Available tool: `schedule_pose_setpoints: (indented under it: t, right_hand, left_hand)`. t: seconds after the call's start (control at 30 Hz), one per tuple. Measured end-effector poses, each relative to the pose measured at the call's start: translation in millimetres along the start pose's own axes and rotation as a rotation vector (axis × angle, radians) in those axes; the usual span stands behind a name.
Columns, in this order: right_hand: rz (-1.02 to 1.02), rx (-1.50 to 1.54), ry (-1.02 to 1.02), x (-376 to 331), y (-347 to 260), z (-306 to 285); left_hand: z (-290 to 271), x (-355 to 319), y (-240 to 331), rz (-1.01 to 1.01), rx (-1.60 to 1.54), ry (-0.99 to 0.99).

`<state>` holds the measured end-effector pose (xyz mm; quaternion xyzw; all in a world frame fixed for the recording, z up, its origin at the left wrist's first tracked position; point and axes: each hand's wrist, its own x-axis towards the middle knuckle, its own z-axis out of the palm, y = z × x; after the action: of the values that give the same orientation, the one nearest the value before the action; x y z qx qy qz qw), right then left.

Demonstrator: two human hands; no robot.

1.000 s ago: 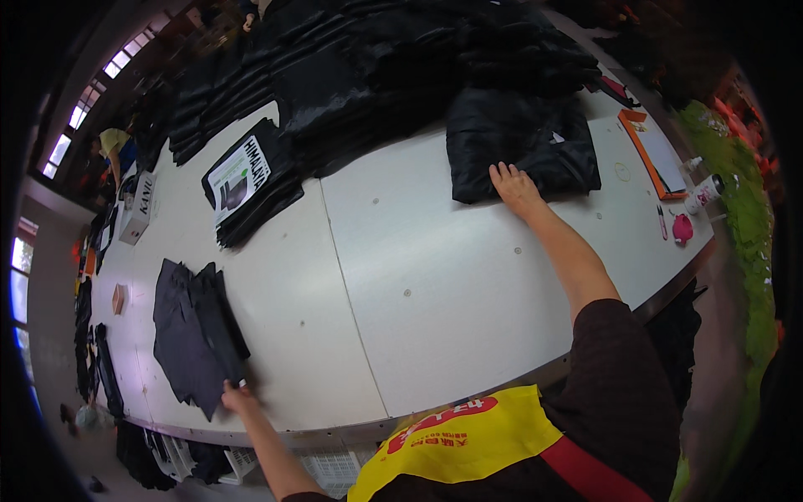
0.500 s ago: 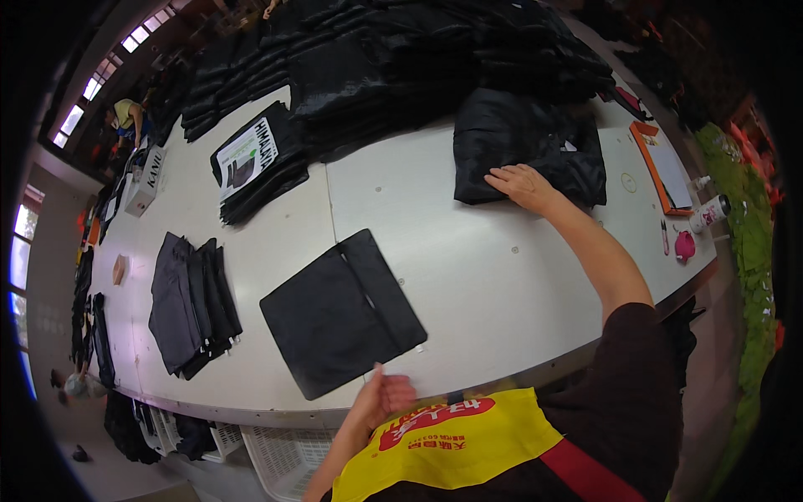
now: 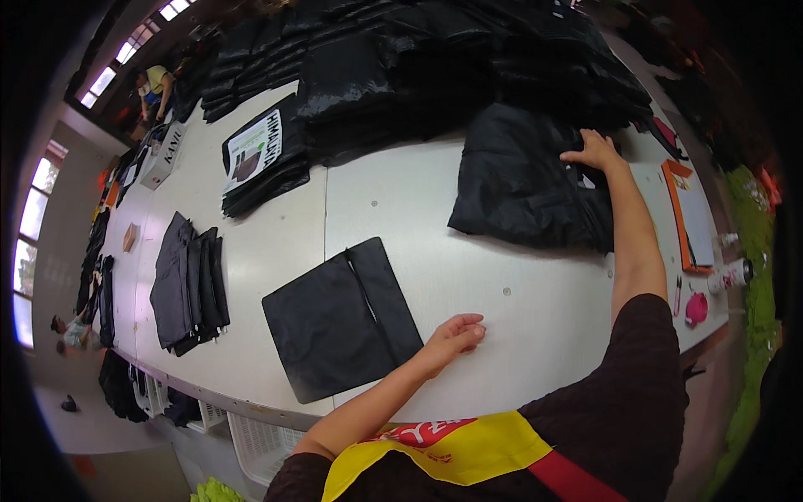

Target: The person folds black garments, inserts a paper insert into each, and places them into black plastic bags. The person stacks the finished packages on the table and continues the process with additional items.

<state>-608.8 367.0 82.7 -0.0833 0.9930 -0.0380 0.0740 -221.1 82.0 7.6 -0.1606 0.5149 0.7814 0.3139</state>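
A folded black garment (image 3: 523, 188) is laid at the upper right. Its far edge is met by the right hand (image 3: 596, 152), thumb spread wide, perhaps to steady it; whether cloth is pinched cannot be told. The left hand (image 3: 449, 341), lower middle, is half curled, nothing seen in it. The garment's underside is hidden.

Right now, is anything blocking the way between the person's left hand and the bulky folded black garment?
Nothing visible: only white tabletop lies between the left hand and the folded black garment. The flat black piece lies off to the left; the right hand is at the garment's far right corner.
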Motion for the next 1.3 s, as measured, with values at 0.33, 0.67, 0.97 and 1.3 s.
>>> schedule_pose_setpoints:
  t: [0.33,0.67,0.97,1.3]
  right_hand:
    - [-0.027,0.084,-0.206,9,-15,18]
    - [-0.011,0.713,-0.225,-195,-70,129]
    - [0.015,0.101,0.043,-318,-144,75]
    - [-0.647,0.216,0.282,-360,-217,112]
  left_hand:
    - [-1,24,4,-0.002,0.028,0.140]
    - [6,-8,-17,0.475,0.559,0.740]
    - [5,-80,-84,0.442,0.290,0.769]
    - [-38,-94,-89,0.436,-0.057,0.345]
